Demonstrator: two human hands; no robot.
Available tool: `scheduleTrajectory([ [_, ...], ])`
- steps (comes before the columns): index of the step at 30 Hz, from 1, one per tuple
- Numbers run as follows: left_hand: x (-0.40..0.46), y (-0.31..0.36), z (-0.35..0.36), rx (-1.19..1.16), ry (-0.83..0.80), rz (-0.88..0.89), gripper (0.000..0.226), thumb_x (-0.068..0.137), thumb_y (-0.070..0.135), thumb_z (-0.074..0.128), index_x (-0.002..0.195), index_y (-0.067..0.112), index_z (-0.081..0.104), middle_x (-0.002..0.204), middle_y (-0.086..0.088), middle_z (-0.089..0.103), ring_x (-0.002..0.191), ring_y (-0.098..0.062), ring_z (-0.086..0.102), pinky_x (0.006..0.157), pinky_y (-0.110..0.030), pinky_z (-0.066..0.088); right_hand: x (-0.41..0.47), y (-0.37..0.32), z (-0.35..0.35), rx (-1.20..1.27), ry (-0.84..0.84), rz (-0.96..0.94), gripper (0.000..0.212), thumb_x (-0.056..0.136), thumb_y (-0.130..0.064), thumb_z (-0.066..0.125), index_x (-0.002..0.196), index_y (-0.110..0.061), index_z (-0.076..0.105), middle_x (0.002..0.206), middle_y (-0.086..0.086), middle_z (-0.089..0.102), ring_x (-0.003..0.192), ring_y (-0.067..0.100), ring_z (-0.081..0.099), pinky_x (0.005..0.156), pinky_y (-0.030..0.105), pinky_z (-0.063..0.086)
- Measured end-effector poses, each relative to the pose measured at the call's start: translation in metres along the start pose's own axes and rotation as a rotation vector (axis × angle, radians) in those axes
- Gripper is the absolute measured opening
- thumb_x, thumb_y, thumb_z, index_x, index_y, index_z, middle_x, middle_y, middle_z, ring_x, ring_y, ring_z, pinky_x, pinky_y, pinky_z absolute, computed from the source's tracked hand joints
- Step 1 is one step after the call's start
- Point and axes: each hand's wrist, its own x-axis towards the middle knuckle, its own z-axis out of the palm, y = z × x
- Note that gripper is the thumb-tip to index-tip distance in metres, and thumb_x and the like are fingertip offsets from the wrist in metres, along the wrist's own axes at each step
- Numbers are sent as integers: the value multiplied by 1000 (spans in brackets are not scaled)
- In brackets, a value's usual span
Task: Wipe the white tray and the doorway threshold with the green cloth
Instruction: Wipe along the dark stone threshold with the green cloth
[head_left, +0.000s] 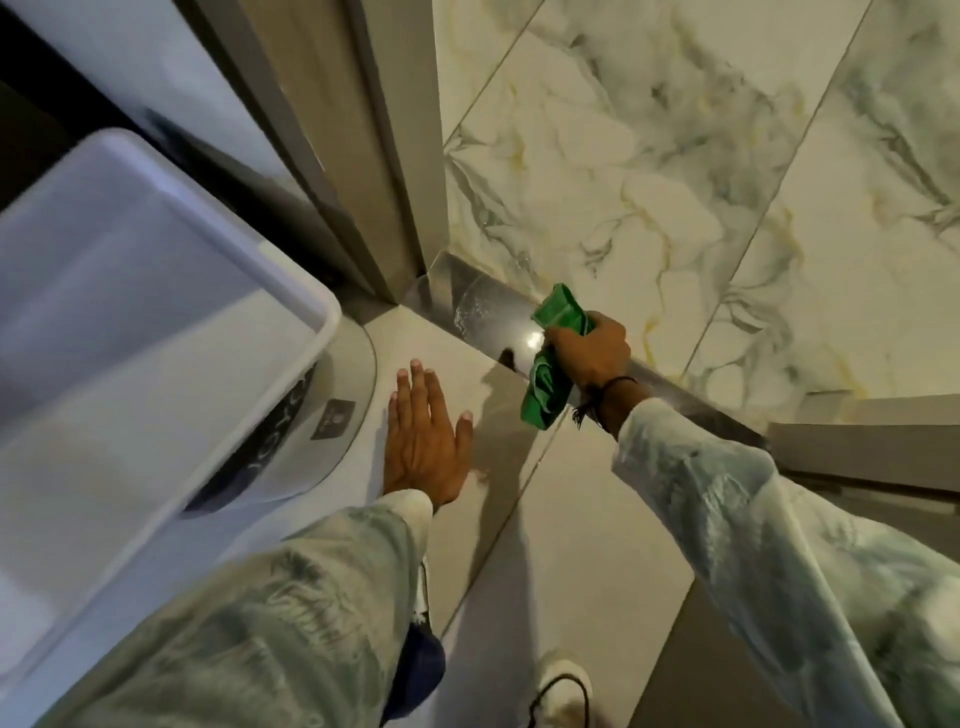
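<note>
Risk: green cloth (550, 358) bunched in right hand (589, 351) fist over metal doorway threshold (483, 304), so little contact, wet smear left. Left hand (423, 441) flat, empty on glossy tile, may slip. White tray (156, 322) far left.

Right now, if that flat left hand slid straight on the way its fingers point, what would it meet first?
Probably the shiny threshold strip, near the foot of the door frame. The left hand points up the bare floor tile, with nothing between. Depth is uncertain.
</note>
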Motion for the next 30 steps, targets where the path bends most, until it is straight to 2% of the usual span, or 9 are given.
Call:
scheduleTrajectory([
  [1, 21, -10, 20, 9, 27, -32, 78, 109, 47, 24, 165, 6, -11, 175, -14, -21, 162, -30, -18, 133, -44, -7, 19, 9, 17, -28, 0, -43, 15, 79, -17, 69, 93, -11, 69, 78, 2, 66, 71, 18, 60, 56, 13, 50],
  [4, 76, -35, 74, 0, 117, -111, 79, 109, 48, 25, 166, 5, -9, 175, -16, -18, 163, -32, -14, 133, -44, -6, 72, 30, 72, -133, -18, -167, 33, 79, -23, 71, 109, -10, 71, 100, 10, 73, 91, 27, 66, 85, 36, 57],
  [8, 123, -61, 119, -13, 210, -172, 79, 108, 46, 26, 165, 2, -7, 176, -20, -11, 163, -36, -7, 134, -50, 3, 111, 46, 141, -219, -63, -480, 50, 83, -31, 68, 128, -11, 60, 119, 12, 69, 105, 27, 65, 90, 32, 51],
  [11, 139, -75, 134, 41, 308, -131, 77, 106, 45, 20, 165, 0, -3, 176, -21, -7, 163, -37, -3, 133, -48, 3, 128, 64, 177, -440, -63, -701, 64, 90, -38, 56, 144, -7, 43, 144, 17, 54, 130, 33, 52, 107, 38, 43],
  [14, 142, -78, 142, 13, 362, -115, 77, 105, 46, 19, 166, 2, 0, 177, -19, -4, 164, -35, -1, 133, -48, 6, 141, 83, 196, -801, -38, -785, 74, 97, -43, 35, 157, -3, 20, 165, 20, 24, 153, 36, 22, 127, 50, 15],
  [18, 148, -81, 149, 21, 415, -96, 77, 103, 43, 22, 166, 1, 8, 176, -20, 4, 164, -36, 5, 133, -51, 13, 153, 65, 227, -873, 41, -749, 74, 97, -41, 31, 157, 1, 18, 166, 23, 17, 154, 38, 16, 127, 52, 10],
  [21, 148, -82, 151, 29, 406, -88, 76, 103, 42, 21, 166, 2, 6, 177, -19, 2, 164, -34, 1, 133, -50, 9, 145, 47, 249, -878, 33, -710, 77, 96, -43, 33, 156, 3, 18, 166, 26, 15, 154, 42, 14, 125, 55, 11],
  [26, 149, -82, 149, 59, 372, -96, 76, 105, 45, 16, 166, 3, 1, 177, -18, -6, 164, -33, -4, 133, -50, 9, 162, 73, 197, -1035, -171, -957, 75, 100, -49, 25, 157, 0, 20, 166, 23, 19, 154, 37, 17, 127, 51, 14],
  [30, 151, -82, 150, 62, 363, -125, 77, 105, 49, 13, 167, 5, -3, 177, -16, -8, 164, -33, -5, 133, -51, 10, 192, 43, 201, -996, -3, -700, 71, 101, -43, 28, 155, 3, 21, 163, 25, 25, 151, 40, 25, 124, 51, 21],
])
